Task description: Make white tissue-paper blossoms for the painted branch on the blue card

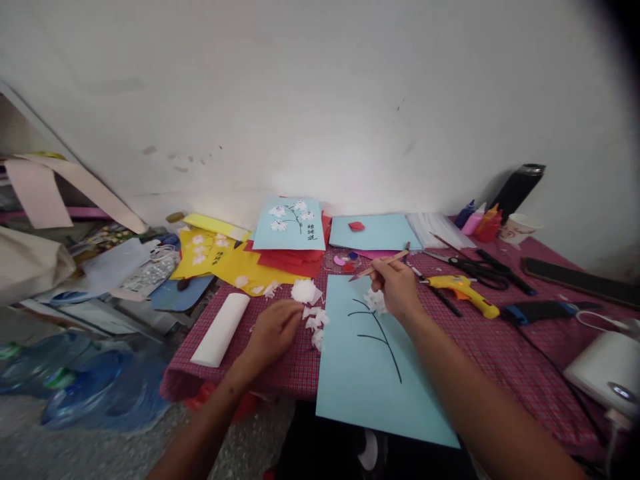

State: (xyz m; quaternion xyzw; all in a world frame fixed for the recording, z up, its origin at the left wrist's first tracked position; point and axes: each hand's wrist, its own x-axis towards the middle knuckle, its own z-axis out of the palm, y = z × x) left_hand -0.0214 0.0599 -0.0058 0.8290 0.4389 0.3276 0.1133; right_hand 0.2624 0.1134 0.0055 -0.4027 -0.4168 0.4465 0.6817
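A light blue sheet (360, 373) with a drawn black branch (383, 330) lies at the table's front edge. Over its upper part, my right hand (395, 283) is closed on a thin wooden stick (367, 270), its pointed end toward the left. A white crumpled paper flower (375, 301) sits on the sheet beside that hand. My left hand (275, 330) is left of the sheet, fingers together next to white paper pieces (315, 319); whether it pinches one is too small to tell. Further left lies a white paper roll (221, 330).
Behind are a finished flower picture (289, 227), blue sheets (370, 233) and yellow sheets (235, 265). To the right lie a yellow glue gun (463, 290), scissors (473, 267), paint bottles (475, 219), a paper cup (520, 228), a black flask (517, 190) and a white device (607, 373).
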